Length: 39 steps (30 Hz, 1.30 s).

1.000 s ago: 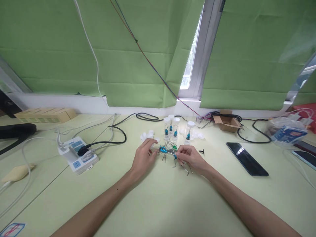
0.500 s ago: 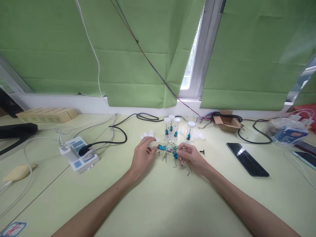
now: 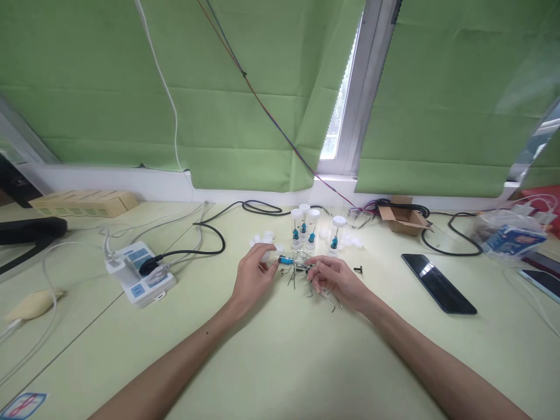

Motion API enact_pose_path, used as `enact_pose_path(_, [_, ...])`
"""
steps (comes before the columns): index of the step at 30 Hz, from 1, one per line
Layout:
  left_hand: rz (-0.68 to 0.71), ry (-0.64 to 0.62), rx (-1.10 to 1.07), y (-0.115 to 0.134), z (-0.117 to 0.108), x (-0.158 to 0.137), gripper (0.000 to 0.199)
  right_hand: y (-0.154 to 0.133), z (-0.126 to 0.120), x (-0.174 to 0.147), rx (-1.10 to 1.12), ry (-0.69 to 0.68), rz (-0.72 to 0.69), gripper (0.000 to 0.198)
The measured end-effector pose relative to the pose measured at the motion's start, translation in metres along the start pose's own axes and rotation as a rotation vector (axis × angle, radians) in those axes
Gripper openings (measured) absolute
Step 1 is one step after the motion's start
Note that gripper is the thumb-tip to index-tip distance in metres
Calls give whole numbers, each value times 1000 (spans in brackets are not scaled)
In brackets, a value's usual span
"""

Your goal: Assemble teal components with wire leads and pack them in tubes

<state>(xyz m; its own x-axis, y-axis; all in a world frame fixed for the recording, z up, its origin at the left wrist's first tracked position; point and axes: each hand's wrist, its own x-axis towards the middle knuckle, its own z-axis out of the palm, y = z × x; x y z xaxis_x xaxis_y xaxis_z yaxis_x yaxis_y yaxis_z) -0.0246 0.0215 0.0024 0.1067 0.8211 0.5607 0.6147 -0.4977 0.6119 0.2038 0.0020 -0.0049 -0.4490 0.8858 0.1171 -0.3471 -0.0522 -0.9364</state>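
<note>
My left hand (image 3: pixel 254 279) is curled, thumb and forefinger gripping a clear plastic tube lying on its side. At the tube's right end shows a small blue metal piece (image 3: pixel 286 261). Just to the right, my right hand (image 3: pixel 336 277) pinches a thin metal rod (image 3: pixel 311 267); whatever else is in its fingers is hidden. Between and below the hands lies a loose pile of L-shaped hex keys (image 3: pixel 293 277). Behind them stand several clear tubes with white caps (image 3: pixel 338 221), each holding a blue-ended piece with a thin shaft.
Loose white caps (image 3: pixel 268 235) lie behind my left hand. A small black part (image 3: pixel 358 269) and a black phone (image 3: pixel 438 283) are to the right. At the back right sits an open cardboard box (image 3: pixel 405 221). A power strip (image 3: pixel 142 274) with cables is at the left.
My right hand has shifted slightly left over the pile, and the blue piece seen at its fingertips is now hidden. My left hand stays nearly in place.
</note>
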Motion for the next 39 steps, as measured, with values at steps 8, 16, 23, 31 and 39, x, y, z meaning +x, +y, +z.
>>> enact_pose_path(8, [-21, -19, 0, 0, 1, -1, 23, -1, 2, 0, -4, 8, -2, 33])
enact_pose_path(16, [-28, -14, -12, 2, 1, -2, 23, 1, -2, -1, 43, -14, 9, 31])
enact_pose_path(23, [-16, -12, -12, 1, 2, -2, 23, 1, -3, -1, 41, -14, 10, 31])
enact_pose_path(31, [-15, -19, -7, 1, 3, -3, 24, 1, -2, -2, 39, 0, 16, 34])
enact_pose_path(39, [-5, -15, -13, 1, 3, -5, 20, 3, -2, -2, 78, -13, 4, 33])
